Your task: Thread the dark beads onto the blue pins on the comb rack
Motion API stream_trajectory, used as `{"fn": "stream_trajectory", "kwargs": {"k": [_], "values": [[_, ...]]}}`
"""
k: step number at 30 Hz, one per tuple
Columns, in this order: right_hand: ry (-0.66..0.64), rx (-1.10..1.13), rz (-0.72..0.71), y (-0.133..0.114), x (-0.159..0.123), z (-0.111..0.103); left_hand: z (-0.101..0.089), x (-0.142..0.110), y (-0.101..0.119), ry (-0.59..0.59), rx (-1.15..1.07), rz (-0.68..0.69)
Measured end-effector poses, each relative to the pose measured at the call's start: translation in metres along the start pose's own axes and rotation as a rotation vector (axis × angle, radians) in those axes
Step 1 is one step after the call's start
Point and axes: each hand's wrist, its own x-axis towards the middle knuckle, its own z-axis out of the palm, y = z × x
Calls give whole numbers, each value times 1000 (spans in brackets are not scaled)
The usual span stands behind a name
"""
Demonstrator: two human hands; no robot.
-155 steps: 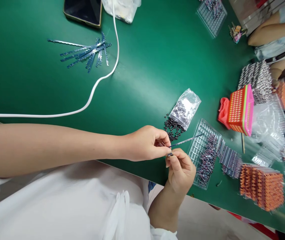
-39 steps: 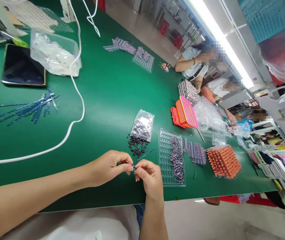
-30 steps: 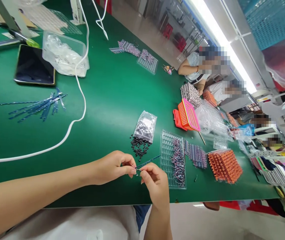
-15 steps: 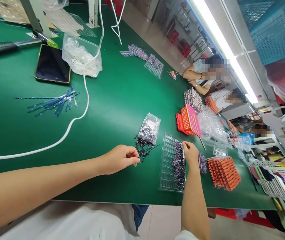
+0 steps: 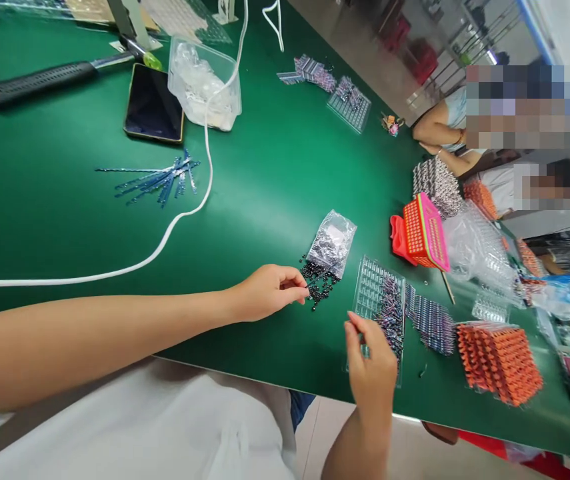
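My left hand (image 5: 271, 293) is closed in a pinch over the edge of a pile of small black beads (image 5: 322, 285). A thin dark stick (image 5: 315, 280) pokes out from its fingertips across the beads. Just behind lies a clear plastic bag (image 5: 333, 241) of black beads. My right hand (image 5: 372, 353) hovers at the near left part of a clear ribbed tray (image 5: 367, 287), thumb and forefinger tips close together; anything between them is too small to make out. Many thin dark-and-purple beaded pieces (image 5: 391, 310) fill the tray's right side.
Right of the tray lie rows of similar pieces (image 5: 432, 323) and an orange stack (image 5: 499, 363). Behind stands a pink-and-orange basket (image 5: 425, 230). A white cable (image 5: 165, 240), blue strips (image 5: 157, 180), a phone (image 5: 155, 107), a hammer (image 5: 49, 80) and a plastic tub (image 5: 205, 87) occupy the left. Co-workers sit at the far right.
My right hand has drawn back from the tray's right edge toward its near left corner. The left hand stays pinched by the beads. The whole view has shifted.
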Motion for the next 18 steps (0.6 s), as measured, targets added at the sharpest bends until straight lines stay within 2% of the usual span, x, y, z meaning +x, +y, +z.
{"fn": "stream_trajectory", "kwargs": {"k": [2, 5, 8, 13, 18], "values": [[-46, 100, 38, -14, -12, 20, 0, 0, 0, 6, -11, -1], [-11, 150, 117, -20, -16, 47, 1, 1, 0, 10, -19, -8], [12, 145, 108, -19, -14, 60, 1, 1, -2, 11, -21, -5], [18, 90, 105, -18, -9, 60, 1, 1, -4, 2, -15, 2], [-31, 69, 106, -17, -6, 54, 0, 1, -5, -2, 2, 8]]}}
